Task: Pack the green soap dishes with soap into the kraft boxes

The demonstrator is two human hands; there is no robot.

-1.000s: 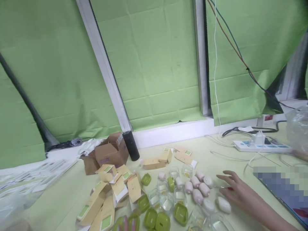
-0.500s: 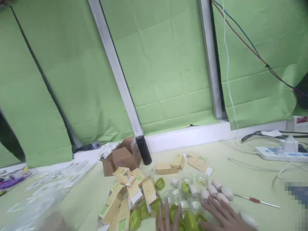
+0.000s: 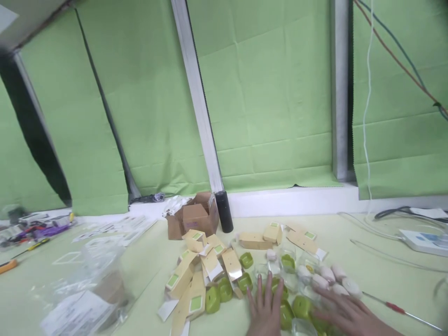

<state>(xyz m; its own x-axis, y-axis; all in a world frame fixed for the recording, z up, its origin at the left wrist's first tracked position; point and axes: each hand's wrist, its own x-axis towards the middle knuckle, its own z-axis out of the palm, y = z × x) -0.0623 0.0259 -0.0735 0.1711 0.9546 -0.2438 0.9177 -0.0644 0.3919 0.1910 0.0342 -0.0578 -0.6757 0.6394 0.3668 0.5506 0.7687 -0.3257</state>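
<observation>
My left hand lies palm down with its fingers spread, over and beside the green plastic cups. To the right, my right hand is also flat with fingers stretched out. It rests over more green pieces and next to a group of pale pinkish-white rolls. Clear plastic cups stand among the green ones just beyond my fingers. Neither hand is closed round anything. What lies under the palms is hidden.
Small tan cartons are heaped at left, before a brown cardboard box and black cylinder. A clear bag lies far left. At right are a red-handled screwdriver, cables and a white power strip.
The camera view has swung left, so everything sits further right. Both hands stay spread over the green pieces. More of my left hand shows, and some green cups sit differently between the hands.
</observation>
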